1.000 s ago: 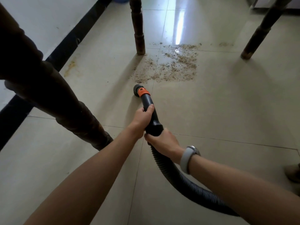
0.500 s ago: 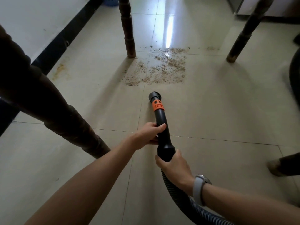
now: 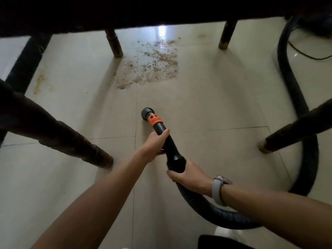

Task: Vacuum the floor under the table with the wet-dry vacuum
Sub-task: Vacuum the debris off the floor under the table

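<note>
left hand point(image 3: 156, 143) gripped the nozzle point(image 3: 158, 129) forward; right hand point(image 3: 188, 174) clasped its rear end at the hose point(image 3: 215, 211). nozzle pointed ahead, mouth near the floor point(image 3: 215, 105). crumbs point(image 3: 152, 67) lay further ahead, under the tabletop point(image 3: 125, 13), nearer the left hand.

Dim overall, with daylight from the top centre of the frame making a white glare streak on the glossy beige tiled floor point(image 3: 206, 97), soft shadows stretching toward the viewer from the dark turned wooden table legs point(image 3: 115, 44), whose near ones look blurred and bowed by wide-angle distortion at the edges.
</note>
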A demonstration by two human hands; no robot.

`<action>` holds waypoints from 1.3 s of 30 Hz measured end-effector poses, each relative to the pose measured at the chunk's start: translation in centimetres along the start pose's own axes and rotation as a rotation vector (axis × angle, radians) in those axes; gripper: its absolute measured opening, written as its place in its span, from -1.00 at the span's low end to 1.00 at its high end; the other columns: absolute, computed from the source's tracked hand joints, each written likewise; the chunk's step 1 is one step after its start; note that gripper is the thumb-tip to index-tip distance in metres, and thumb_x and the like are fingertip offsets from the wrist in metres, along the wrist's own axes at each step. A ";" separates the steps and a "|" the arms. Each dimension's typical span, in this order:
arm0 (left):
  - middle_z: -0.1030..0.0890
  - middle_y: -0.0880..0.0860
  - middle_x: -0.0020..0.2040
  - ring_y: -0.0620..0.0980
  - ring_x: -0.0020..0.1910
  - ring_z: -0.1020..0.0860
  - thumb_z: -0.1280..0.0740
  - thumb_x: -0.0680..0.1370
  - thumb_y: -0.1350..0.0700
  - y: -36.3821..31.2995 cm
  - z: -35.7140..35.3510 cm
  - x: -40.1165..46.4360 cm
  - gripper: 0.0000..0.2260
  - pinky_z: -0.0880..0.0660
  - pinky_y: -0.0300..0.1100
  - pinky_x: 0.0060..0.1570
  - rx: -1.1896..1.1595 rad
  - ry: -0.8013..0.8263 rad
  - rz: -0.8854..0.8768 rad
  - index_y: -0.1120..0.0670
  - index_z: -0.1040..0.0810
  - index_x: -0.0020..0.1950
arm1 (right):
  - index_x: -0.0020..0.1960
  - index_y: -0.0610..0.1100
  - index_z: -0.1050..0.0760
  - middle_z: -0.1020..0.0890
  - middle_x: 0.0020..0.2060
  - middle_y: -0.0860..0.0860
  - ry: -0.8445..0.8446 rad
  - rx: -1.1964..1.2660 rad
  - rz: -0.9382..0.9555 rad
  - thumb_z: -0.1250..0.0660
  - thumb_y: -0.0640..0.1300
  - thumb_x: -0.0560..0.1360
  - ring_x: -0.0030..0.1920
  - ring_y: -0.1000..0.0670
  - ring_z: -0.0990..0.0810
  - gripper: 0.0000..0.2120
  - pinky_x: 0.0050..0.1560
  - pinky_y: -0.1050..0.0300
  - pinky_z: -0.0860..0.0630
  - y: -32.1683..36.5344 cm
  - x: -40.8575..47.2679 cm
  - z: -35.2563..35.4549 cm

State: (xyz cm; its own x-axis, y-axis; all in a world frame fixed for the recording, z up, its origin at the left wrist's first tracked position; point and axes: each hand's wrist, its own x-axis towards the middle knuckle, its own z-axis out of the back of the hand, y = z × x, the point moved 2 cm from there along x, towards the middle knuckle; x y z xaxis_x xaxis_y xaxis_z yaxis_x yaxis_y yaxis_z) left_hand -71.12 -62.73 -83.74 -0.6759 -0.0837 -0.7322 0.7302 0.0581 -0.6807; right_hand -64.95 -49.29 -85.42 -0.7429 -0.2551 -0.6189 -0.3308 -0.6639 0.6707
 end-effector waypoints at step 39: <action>-0.45 0.25 0.30 0.16 0.34 -0.40 -0.17 0.61 0.25 -18.8 -30.5 -47.8 -0.79 -0.37 0.01 0.28 -0.380 0.108 0.746 0.25 -0.37 0.24 | 0.02 0.04 -0.34 -0.53 -0.16 0.08 0.018 -0.385 -0.318 -0.29 0.31 0.40 -0.19 0.02 -0.51 -0.60 -0.22 0.16 -0.37 7.0 -50.4 39.0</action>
State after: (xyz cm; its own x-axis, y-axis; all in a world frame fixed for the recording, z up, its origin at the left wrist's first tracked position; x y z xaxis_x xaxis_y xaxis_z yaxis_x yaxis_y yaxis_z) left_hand -55.55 -29.49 -36.66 -0.0500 0.2041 -0.9777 0.9191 0.3926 0.0350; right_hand -52.53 -13.65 -33.59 -0.6288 -0.0078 -0.7775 -0.2981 -0.9211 0.2504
